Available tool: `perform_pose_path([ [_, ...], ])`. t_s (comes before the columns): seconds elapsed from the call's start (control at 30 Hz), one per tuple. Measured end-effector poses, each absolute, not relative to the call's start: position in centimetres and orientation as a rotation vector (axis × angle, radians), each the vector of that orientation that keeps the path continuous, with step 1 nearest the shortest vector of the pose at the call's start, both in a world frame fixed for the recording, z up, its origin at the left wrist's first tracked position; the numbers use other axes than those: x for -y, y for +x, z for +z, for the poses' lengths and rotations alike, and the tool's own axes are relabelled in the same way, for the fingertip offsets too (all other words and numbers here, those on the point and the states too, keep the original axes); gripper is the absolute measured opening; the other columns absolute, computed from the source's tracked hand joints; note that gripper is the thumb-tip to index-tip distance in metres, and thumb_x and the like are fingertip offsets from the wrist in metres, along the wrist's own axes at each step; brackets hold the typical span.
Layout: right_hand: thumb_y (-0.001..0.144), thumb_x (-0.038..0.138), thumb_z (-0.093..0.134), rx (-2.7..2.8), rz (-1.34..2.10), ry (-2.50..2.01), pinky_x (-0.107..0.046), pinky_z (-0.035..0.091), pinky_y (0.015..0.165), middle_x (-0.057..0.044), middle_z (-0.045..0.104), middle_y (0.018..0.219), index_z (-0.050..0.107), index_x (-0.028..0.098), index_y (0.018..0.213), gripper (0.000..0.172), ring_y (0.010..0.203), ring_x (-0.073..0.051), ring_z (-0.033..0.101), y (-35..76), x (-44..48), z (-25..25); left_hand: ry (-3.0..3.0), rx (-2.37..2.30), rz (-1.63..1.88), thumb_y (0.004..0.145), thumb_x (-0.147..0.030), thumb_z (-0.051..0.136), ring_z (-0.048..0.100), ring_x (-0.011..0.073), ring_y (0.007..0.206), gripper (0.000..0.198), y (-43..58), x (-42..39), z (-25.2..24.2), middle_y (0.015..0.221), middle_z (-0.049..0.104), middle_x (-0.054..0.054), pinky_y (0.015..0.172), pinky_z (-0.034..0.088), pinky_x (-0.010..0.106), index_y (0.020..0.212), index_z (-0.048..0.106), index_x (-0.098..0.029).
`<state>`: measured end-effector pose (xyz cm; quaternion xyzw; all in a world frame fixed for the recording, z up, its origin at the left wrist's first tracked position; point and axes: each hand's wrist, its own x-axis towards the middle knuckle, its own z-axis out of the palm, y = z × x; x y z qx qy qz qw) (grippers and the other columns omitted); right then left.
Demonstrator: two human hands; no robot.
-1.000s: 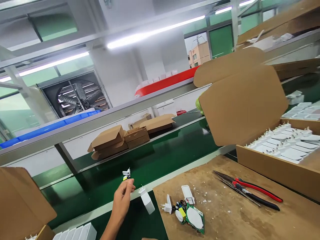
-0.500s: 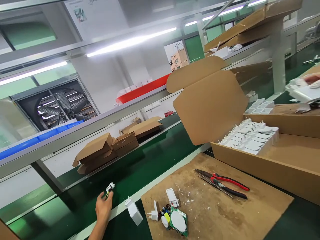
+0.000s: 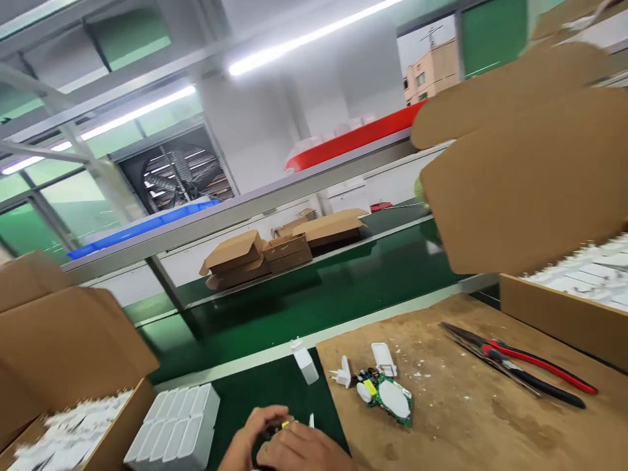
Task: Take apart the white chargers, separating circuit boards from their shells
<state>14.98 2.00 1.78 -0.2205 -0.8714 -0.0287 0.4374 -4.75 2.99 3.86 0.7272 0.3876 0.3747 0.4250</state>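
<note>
At the bottom edge my left hand (image 3: 251, 433) and my right hand (image 3: 300, 451) are close together, fingers curled round a small charger circuit board (image 3: 285, 425). Only dark parts, a yellow piece and a thin white edge of it show between the fingers. To the right, on the brown board, lies an opened charger: a green circuit board with a white round pad (image 3: 395, 399), a white plug piece (image 3: 342, 374) and a white cover (image 3: 383, 360). A closed white charger (image 3: 305, 362) rests on the green surface beyond my hands.
Red-and-black long-nose pliers (image 3: 515, 369) lie on the brown work board (image 3: 441, 432). White casings (image 3: 174, 425) stand in rows at left, beside an open carton (image 3: 122, 428). Another carton (image 3: 564, 320) of white parts is at right. Behind runs a green belt (image 3: 314, 294) with folded boxes (image 3: 235, 255).
My left hand has come back from over the green belt with the small circuit board, and my right hand has joined it. The view has swung left, showing the left carton and casings.
</note>
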Motion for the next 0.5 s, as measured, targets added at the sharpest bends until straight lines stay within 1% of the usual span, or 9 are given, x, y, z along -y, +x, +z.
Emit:
perform_pose_path([
  [0.03, 0.105, 0.032, 0.063, 2.184, -0.010, -0.576, -0.033, 0.058, 0.088, -0.007, 0.079, 0.104, 0.065, 0.020, 0.124, 0.023, 0.091, -0.022, 0.071, 15.3, -1.6, 2.4, 1.870, -0.995, 0.909, 0.080, -0.075, 0.079, 0.071, 0.0390, 0.127, 0.070, -5.2, -2.1, 3.9, 0.129, 0.077, 0.017, 0.114, 0.054, 0.055, 0.132, 0.076, -0.029],
  [0.1, 0.099, 0.032, 0.067, 2.247, 0.012, -0.610, -0.040, 0.058, 0.089, -0.012, 0.076, 0.114, 0.066, 0.018, 0.123, 0.027, 0.098, -0.027, 0.069, 16.0, -1.2, 3.6, 2.009, -1.077, 0.882, 0.086, -0.064, 0.080, 0.066, 0.0376, 0.134, 0.061, -6.6, -1.0, 4.8, 0.138, 0.073, 0.014, 0.118, 0.052, 0.054, 0.139, 0.072, -0.034],
  [0.17, 0.096, 0.030, 0.069, 2.298, -0.013, -0.666, -0.045, 0.058, 0.088, -0.014, 0.074, 0.117, 0.068, 0.017, 0.119, 0.026, 0.097, -0.029, 0.067, 16.7, -1.2, 4.6, 2.183, -1.234, 0.896, 0.090, -0.051, 0.080, 0.063, 0.0360, 0.139, 0.059, -9.1, -0.6, 6.2, 0.147, 0.069, 0.012, 0.119, 0.052, 0.053, 0.145, 0.066, -0.036],
  [0.23, 0.095, 0.026, 0.070, 2.316, 0.011, -0.768, -0.046, 0.057, 0.092, -0.015, 0.072, 0.119, 0.069, 0.016, 0.118, 0.025, 0.100, -0.029, 0.066, 17.4, -1.3, 5.3, 2.358, -1.453, 0.998, 0.096, -0.046, 0.072, 0.063, 0.0361, 0.138, 0.049, -12.5, -0.7, 7.2, 0.148, 0.068, 0.012, 0.117, 0.054, 0.055, 0.144, 0.067, -0.034],
  [0.3, 0.096, 0.026, 0.072, 2.337, 0.077, -0.855, -0.048, 0.056, 0.099, -0.015, 0.071, 0.123, 0.069, 0.016, 0.122, 0.028, 0.107, -0.030, 0.066, 17.9, -1.4, 5.7, 2.540, -1.681, 1.036, 0.097, -0.048, 0.070, 0.063, 0.0405, 0.136, 0.038, -16.1, -1.1, 7.3, 0.144, 0.070, 0.013, 0.111, 0.056, 0.063, 0.131, 0.074, -0.032],
  [0.37, 0.094, 0.028, 0.075, 2.390, 0.176, -0.931, -0.051, 0.053, 0.106, -0.016, 0.069, 0.129, 0.067, 0.016, 0.133, 0.042, 0.116, -0.033, 0.065, 18.3, -1.4, 5.9, 2.672, -1.866, 0.950, 0.097, -0.049, 0.068, 0.060, 0.0471, 0.135, 0.030, -18.8, -1.4, 6.5, 0.142, 0.070, 0.014, 0.099, 0.060, 0.070, 0.120, 0.077, -0.032],
  [0.43, 0.087, 0.030, 0.080, 2.462, 0.320, -1.003, -0.056, 0.051, 0.111, -0.017, 0.069, 0.131, 0.063, 0.015, 0.142, 0.059, 0.122, -0.036, 0.064, 18.6, -1.5, 6.1, 2.760, -1.931, 0.842, 0.098, -0.047, 0.065, 0.058, 0.0513, 0.135, 0.022, -20.2, -1.3, 5.3, 0.141, 0.071, 0.015, 0.090, 0.061, 0.072, 0.105, 0.079, -0.032],
  [0.5, 0.082, 0.026, 0.080, 2.525, 0.454, -1.046, -0.058, 0.048, 0.114, -0.017, 0.069, 0.130, 0.060, 0.014, 0.146, 0.068, 0.125, -0.037, 0.063, 18.9, -1.6, 6.4, 2.791, -1.883, 0.809, 0.101, -0.042, 0.059, 0.057, 0.0497, 0.137, 0.023, -19.8, -1.1, 4.5, 0.140, 0.071, 0.015, 0.092, 0.061, 0.070, 0.093, 0.077, -0.030],
])
